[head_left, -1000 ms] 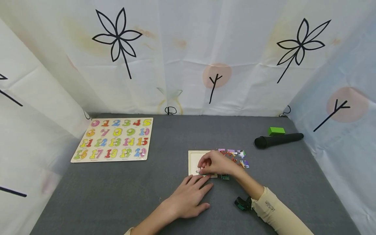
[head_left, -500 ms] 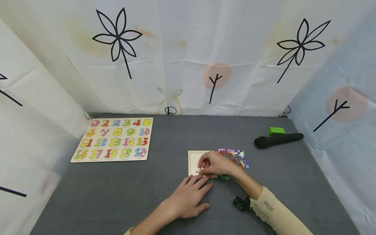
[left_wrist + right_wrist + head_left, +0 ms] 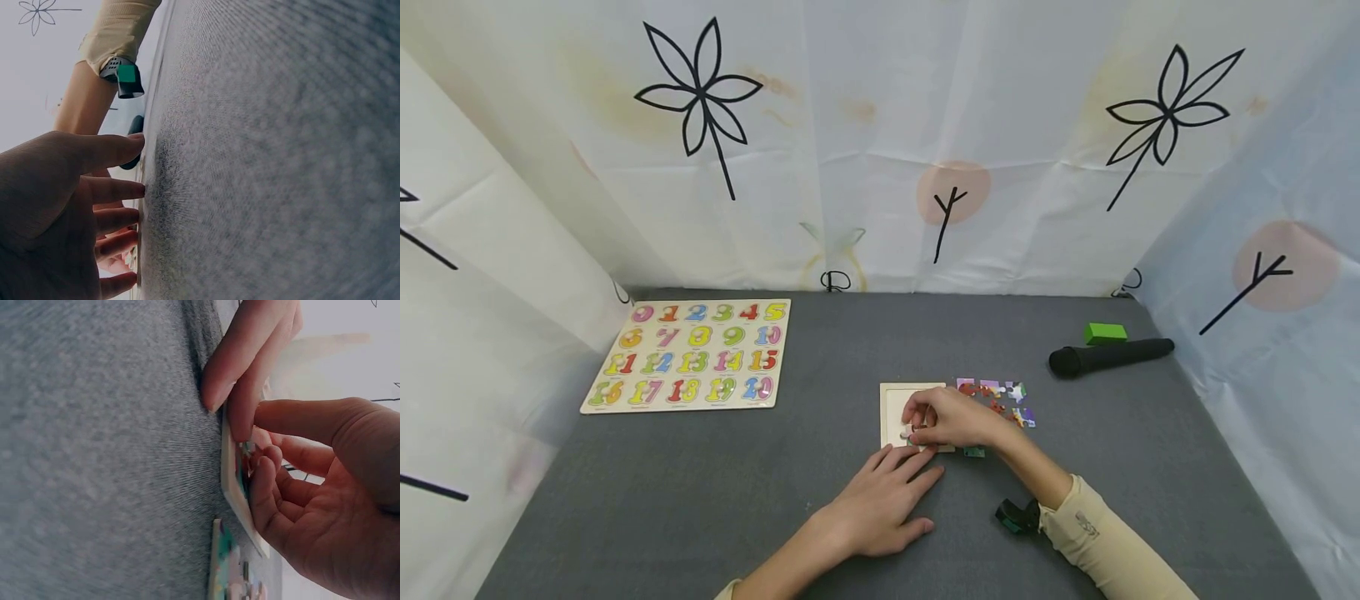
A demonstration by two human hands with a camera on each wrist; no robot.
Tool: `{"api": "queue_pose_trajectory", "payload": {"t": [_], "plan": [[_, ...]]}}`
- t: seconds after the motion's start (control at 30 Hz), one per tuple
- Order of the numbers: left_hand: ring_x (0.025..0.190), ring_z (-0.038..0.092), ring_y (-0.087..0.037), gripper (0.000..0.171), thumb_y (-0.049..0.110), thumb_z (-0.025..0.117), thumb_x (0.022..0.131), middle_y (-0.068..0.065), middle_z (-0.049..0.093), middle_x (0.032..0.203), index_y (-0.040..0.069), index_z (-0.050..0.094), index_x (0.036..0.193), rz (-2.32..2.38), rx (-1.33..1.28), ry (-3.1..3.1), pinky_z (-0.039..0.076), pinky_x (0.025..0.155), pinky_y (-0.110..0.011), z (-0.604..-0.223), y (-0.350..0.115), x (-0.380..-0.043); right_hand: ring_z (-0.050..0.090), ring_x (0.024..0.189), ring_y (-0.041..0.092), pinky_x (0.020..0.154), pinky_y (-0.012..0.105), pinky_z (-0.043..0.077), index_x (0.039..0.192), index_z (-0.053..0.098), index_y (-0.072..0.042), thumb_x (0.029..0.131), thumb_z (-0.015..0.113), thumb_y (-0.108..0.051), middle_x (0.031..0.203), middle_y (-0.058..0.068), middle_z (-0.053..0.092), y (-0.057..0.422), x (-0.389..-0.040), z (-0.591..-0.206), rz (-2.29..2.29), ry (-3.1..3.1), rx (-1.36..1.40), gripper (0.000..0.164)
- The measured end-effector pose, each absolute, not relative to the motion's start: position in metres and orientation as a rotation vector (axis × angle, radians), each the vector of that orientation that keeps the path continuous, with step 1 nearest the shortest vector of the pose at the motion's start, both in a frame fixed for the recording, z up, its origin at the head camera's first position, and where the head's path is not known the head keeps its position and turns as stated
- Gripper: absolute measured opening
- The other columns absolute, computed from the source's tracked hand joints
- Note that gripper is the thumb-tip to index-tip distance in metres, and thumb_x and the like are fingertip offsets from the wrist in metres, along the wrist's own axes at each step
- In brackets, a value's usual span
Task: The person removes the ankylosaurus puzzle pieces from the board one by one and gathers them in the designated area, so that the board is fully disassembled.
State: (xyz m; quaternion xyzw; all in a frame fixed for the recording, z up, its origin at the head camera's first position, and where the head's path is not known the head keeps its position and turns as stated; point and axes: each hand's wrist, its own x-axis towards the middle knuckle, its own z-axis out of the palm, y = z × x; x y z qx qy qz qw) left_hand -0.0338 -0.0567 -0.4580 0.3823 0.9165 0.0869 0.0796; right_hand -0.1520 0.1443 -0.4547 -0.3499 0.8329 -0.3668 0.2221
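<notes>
A small pale wooden puzzle tray (image 3: 892,408) lies on the grey table, partly hidden by my hands. My right hand (image 3: 957,418) reaches over it from the right. Its thumb and fingers pinch a small jigsaw piece (image 3: 906,436) low in the tray; most of that piece is covered. In the right wrist view, colourful pieces (image 3: 244,469) show inside the tray under the right hand (image 3: 340,487). My left hand (image 3: 880,504) lies with fingers spread, fingertips at the tray's near edge. Several loose jigsaw pieces (image 3: 1017,392) lie right of the tray.
A number puzzle board (image 3: 685,357) lies at the left back. At the right back are a black microphone (image 3: 1111,358) and a green block (image 3: 1105,334). A green-black wrist device (image 3: 1017,517) sits by the right sleeve. Patterned white cloth (image 3: 880,125) encloses the table.
Both hands keep almost the same place at the tray. The right fingers have shifted only very slightly.
</notes>
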Motion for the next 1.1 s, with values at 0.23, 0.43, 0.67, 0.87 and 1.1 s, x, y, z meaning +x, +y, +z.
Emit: {"api": "queue_pose_trajectory", "payload": {"t": [0.23,0.43,0.67,0.87,1.1], "plan": [[0.158,0.040,-0.021,0.066,0.051,0.066,0.105,0.001,0.042,0.175,0.021,0.052,0.162,0.270,1.133,2.731,0.040,0.129,-0.054,-0.457,-0.058,-0.033,0.059,0.069,0.001,0.064,0.021,0.053,0.106,0.074,-0.003,0.103,0.073,-0.007,0.086,0.006,0.071,0.148,-0.151,-0.459,-1.102,2.258,-1.006,0.005],[0.158,0.041,-0.021,0.066,0.050,0.068,0.105,0.001,0.041,0.176,0.021,0.051,0.162,0.292,1.133,2.729,0.039,0.129,-0.053,-0.459,-0.058,-0.034,0.063,0.076,0.005,0.070,0.023,0.057,0.107,0.072,-0.003,0.104,0.073,-0.011,0.091,0.010,0.072,0.152,-0.148,-0.459,-1.206,2.254,-0.967,0.008],[0.159,0.040,-0.021,0.067,0.050,0.067,0.105,0.002,0.036,0.178,0.022,0.050,0.163,0.295,1.118,2.721,0.038,0.130,-0.054,-0.460,-0.057,-0.035,0.065,0.084,0.005,0.077,0.023,0.058,0.109,0.073,-0.006,0.104,0.075,-0.017,0.094,0.007,0.073,0.163,-0.144,-0.455,-1.254,2.318,-0.903,0.013],[0.158,0.041,-0.021,0.066,0.049,0.068,0.105,0.002,0.036,0.178,0.022,0.051,0.163,0.298,1.118,2.728,0.038,0.130,-0.054,-0.459,-0.057,-0.035,0.065,0.083,0.005,0.075,0.023,0.058,0.110,0.072,-0.002,0.103,0.074,-0.013,0.094,0.011,0.074,0.175,-0.141,-0.453,-1.286,2.324,-0.878,0.013],[0.158,0.041,-0.021,0.066,0.049,0.067,0.105,0.002,0.036,0.178,0.023,0.050,0.164,0.303,1.112,2.728,0.038,0.130,-0.053,-0.460,-0.058,-0.034,0.064,0.081,0.005,0.071,0.024,0.057,0.112,0.071,-0.001,0.104,0.073,-0.011,0.096,0.012,0.072,0.193,-0.135,-0.448,-1.306,2.330,-0.851,0.013]]}}
